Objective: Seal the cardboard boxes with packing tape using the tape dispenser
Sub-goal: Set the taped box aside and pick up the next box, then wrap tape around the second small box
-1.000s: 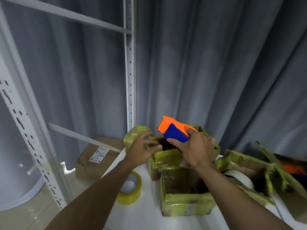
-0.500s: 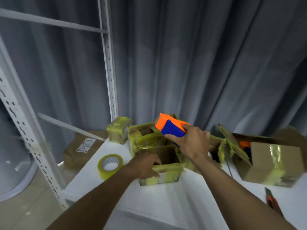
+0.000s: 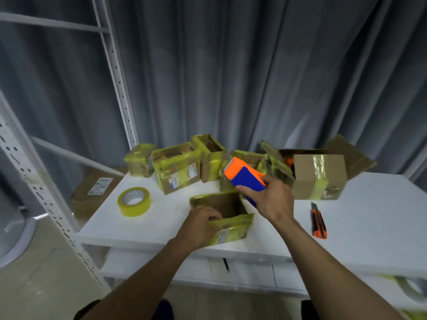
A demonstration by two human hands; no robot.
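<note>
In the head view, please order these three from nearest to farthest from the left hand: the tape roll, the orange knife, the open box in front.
1. The open box: the left hand grips its near wall.
2. The tape roll: to that hand's left.
3. The orange knife: far right, past the right hand.

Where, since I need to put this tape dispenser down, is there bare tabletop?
Widest: the table right of the utility knife, in front of the large taped box. Smaller: between the tape roll and the open box the left hand grips. Back row of boxes: crowded.
</note>
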